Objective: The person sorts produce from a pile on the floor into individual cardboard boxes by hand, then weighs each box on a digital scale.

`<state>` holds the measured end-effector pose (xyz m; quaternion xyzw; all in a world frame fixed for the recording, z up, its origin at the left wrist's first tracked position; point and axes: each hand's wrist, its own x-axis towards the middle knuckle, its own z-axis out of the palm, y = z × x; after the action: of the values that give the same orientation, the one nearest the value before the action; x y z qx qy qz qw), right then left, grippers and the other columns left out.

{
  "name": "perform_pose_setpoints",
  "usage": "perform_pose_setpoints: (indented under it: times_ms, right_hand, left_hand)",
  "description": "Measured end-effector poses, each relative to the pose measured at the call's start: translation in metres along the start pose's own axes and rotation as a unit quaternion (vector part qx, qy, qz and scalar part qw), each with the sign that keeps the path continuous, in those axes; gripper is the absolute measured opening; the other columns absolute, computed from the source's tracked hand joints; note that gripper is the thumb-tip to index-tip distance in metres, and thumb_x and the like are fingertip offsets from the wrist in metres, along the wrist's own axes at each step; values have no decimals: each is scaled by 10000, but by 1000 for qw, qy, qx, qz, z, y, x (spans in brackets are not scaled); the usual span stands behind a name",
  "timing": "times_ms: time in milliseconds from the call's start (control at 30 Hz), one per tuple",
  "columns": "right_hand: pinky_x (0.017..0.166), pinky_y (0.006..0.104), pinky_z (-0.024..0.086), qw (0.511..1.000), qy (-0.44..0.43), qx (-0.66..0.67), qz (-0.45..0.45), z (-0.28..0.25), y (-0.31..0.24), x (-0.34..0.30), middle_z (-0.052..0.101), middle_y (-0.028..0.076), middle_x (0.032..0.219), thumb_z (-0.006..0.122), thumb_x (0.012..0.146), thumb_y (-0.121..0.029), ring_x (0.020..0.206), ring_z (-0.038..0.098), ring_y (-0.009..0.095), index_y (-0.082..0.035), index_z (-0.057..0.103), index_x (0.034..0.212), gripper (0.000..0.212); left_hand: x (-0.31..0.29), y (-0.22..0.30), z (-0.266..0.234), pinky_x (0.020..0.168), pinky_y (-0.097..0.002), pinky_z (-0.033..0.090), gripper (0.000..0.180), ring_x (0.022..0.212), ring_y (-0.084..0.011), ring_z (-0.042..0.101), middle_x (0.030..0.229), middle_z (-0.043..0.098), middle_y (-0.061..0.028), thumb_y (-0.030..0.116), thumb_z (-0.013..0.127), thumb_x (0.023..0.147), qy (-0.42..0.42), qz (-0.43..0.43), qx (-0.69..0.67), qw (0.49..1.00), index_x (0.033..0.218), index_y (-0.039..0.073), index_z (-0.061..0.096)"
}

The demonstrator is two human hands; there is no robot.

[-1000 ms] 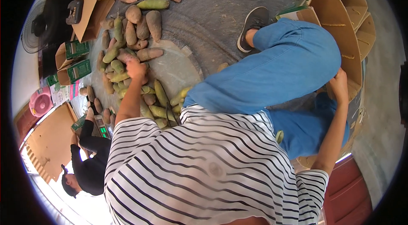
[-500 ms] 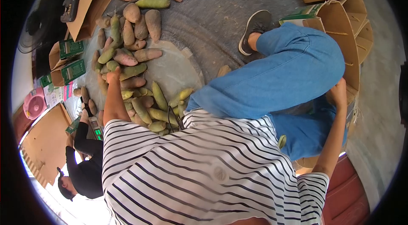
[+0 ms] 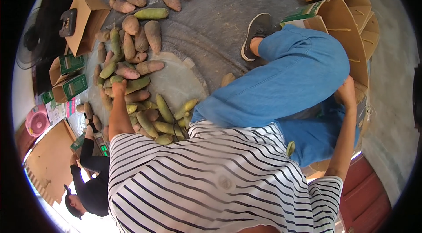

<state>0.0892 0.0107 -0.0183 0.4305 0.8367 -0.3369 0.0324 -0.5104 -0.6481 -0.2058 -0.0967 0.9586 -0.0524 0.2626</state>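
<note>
My left hand [image 3: 118, 87] reaches into the pile at the left, its fingers closed round the near end of a long green vegetable [image 3: 116, 79]. Brownish-pink tubers [image 3: 127, 71] and other green ones lie close against it. Nearer my body, yellow-green long vegetables [image 3: 164, 108] are heaped beside my striped shirt. My right hand [image 3: 347, 92] is at the far right, by my bent knee and the side of an open carton [image 3: 351, 35]; its fingers are mostly hidden, so I cannot tell what they hold.
An upright carton [image 3: 88, 24] with a dark device on it stands at the left, near green boxes [image 3: 74, 87]. A person in black [image 3: 94, 184] works at the lower left near a pink fan [image 3: 37, 123]. My shoe [image 3: 257, 35] rests on the dark ground sheet [image 3: 211, 17].
The whole view has shifted slightly. My left hand stays at the same green vegetable, and my right hand stays beside my knee.
</note>
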Motion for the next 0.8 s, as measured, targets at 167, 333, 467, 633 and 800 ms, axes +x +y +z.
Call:
perform_pose_setpoints:
  times_ms: [167,333,467,633,800]
  right_hand:
    - [784,337,466,999,3,-8,44,-5,1,-5,644,182,923,595,792,-125,847,619,290,12,605,1011,258]
    - [788,361,468,1000,-2,-14,16,-8,8,2,639,201,949,598,789,-131,863,615,330,7,606,1018,267]
    - [788,359,467,1000,2,-19,3,-10,9,-2,637,199,953,596,793,-136,869,607,353,2,607,1027,272]
    - [810,393,458,994,31,-91,-45,-12,3,-6,628,191,997,614,795,-203,928,586,375,-10,618,1028,302]
    - [752,426,463,992,29,-112,-51,-6,4,-1,626,161,921,623,808,-277,877,584,358,-49,636,915,252]
  left_hand:
    - [-99,41,48,832,-439,458,645,952,-426,585,998,607,-284,416,692,735,162,140,-119,970,1047,-113,497]
    - [-183,81,44,537,-393,459,429,615,-250,567,714,547,-138,323,692,792,57,48,-489,869,871,-18,445]
    - [-176,87,73,465,-331,397,334,549,-152,486,677,491,-75,255,661,828,0,58,-549,834,834,28,415]
    - [-244,180,26,520,-248,394,321,567,-113,495,737,539,-31,342,566,863,-164,97,-583,790,968,39,552]
    - [-314,292,-12,556,-244,395,318,619,-106,494,830,566,-34,285,542,881,-249,291,-550,742,1059,22,565]
